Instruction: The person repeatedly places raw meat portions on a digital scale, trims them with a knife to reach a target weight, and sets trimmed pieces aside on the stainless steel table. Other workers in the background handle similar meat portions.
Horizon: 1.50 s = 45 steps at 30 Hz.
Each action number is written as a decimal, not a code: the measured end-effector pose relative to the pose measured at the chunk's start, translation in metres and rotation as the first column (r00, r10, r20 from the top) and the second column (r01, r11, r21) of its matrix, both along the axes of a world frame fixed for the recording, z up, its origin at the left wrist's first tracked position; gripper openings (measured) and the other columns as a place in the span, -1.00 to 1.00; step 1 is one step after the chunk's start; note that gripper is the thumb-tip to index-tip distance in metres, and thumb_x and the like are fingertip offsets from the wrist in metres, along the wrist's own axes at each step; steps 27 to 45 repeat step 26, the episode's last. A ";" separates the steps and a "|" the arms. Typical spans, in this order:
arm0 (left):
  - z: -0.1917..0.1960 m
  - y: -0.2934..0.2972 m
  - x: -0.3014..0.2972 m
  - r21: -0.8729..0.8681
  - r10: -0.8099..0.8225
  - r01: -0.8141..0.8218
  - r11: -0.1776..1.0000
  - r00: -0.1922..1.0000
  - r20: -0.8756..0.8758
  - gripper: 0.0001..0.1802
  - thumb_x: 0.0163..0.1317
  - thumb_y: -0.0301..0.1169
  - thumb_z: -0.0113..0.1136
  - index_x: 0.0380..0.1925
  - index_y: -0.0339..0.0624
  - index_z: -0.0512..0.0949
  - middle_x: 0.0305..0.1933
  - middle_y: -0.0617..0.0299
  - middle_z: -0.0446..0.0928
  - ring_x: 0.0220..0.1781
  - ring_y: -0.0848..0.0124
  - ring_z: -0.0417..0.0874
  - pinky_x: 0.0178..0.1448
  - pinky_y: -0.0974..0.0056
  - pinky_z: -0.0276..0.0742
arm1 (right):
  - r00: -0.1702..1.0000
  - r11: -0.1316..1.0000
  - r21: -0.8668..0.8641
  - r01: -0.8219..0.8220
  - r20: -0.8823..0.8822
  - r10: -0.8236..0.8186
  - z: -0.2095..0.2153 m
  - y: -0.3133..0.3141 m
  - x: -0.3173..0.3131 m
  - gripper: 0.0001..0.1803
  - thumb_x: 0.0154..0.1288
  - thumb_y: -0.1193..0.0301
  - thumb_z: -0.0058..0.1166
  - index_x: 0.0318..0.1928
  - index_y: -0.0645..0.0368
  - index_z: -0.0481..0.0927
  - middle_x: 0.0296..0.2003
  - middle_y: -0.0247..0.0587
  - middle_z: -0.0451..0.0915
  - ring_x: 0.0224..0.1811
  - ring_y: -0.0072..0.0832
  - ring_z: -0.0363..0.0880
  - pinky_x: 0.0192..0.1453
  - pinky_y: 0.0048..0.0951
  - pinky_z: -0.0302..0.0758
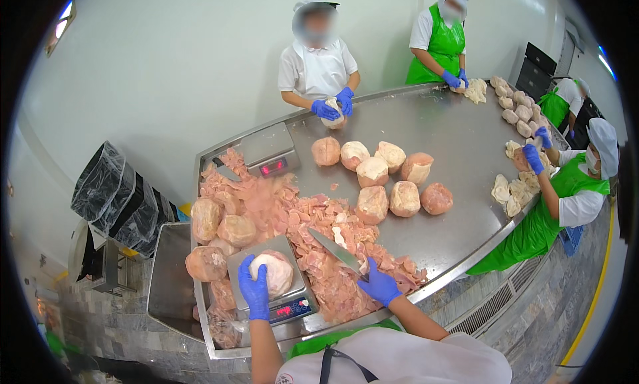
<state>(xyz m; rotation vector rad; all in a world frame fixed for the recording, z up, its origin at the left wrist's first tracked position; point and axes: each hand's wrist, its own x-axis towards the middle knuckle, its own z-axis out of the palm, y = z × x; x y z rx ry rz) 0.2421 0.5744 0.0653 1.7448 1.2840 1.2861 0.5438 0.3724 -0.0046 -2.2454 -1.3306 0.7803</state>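
My left hand (255,289), in a blue glove, curls around the left side of a round ball of raw meat (276,272). That ball, pink with a whitish top, rests on a digital scale (299,309) with a lit red display. My right hand (380,283), gloved in blue too, is closed on the handle of a knife (336,251). The knife's long blade points up and left, over a heap of pink meat trimmings (319,217). More meat balls (206,263) lie left of the scale, beside a clear plastic bag (225,327).
Several meat balls (371,172) stand mid-table on the steel table (459,137). A second scale (269,151) and another knife (226,170) lie farther back. Co-workers (319,71) handle meat at the far and right edges. A steel bin (172,277) adjoins the table's left side.
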 end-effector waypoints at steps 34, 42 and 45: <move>-0.029 -0.025 -0.064 -0.391 0.080 -0.064 0.918 0.996 0.025 -0.50 0.18 -0.55 0.32 0.14 -0.20 0.43 0.04 0.19 0.49 0.04 0.41 0.53 0.19 0.32 0.49 | 0.999 0.996 -0.081 0.049 -0.015 -0.051 0.015 0.006 -0.008 0.06 0.32 -0.05 0.16 0.56 0.17 -0.13 -0.13 0.21 0.68 -0.12 0.09 0.71 -0.04 0.02 0.61; -0.029 -0.025 -0.064 -0.391 0.080 -0.064 0.918 0.996 0.025 -0.50 0.18 -0.55 0.32 0.14 -0.20 0.43 0.04 0.19 0.49 0.04 0.41 0.53 0.19 0.32 0.49 | 0.999 0.996 -0.081 0.049 -0.015 -0.051 0.015 0.006 -0.008 0.06 0.32 -0.05 0.16 0.56 0.17 -0.13 -0.13 0.21 0.68 -0.12 0.09 0.71 -0.04 0.02 0.61; -0.029 -0.025 -0.064 -0.391 0.080 -0.064 0.918 0.996 0.025 -0.50 0.18 -0.55 0.32 0.14 -0.20 0.43 0.04 0.19 0.49 0.04 0.41 0.53 0.19 0.32 0.49 | 0.999 0.996 -0.081 0.049 -0.015 -0.051 0.015 0.006 -0.008 0.06 0.32 -0.05 0.16 0.56 0.17 -0.13 -0.13 0.21 0.68 -0.12 0.09 0.71 -0.04 0.02 0.61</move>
